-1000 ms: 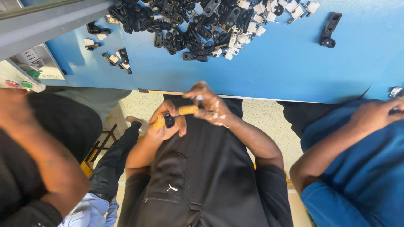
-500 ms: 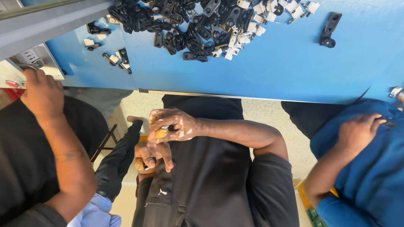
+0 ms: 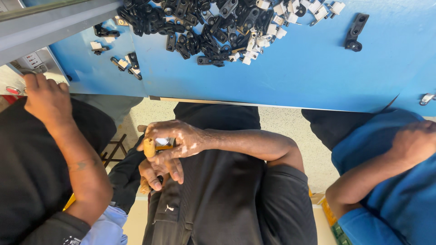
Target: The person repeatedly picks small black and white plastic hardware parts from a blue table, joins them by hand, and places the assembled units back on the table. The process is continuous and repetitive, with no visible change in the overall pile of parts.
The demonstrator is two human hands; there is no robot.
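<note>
Gripping tan wooden tool handle [image 3: 149,147] in closed right hand [image 3: 179,138], left hand [image 3: 156,172] curled at 6 o'clock; keep grip firm.

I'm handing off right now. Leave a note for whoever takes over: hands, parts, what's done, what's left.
Right hand: over the lap, closed on a tan handle with a small white piece beside it.
Left hand: just beneath, fingers curled; grip unclear.
Parts: heap of black and white pieces on the blue table; a few small pieces lie apart at its left.
Done: cannot tell from this view.
Left: the heap looks untouched.
</note>
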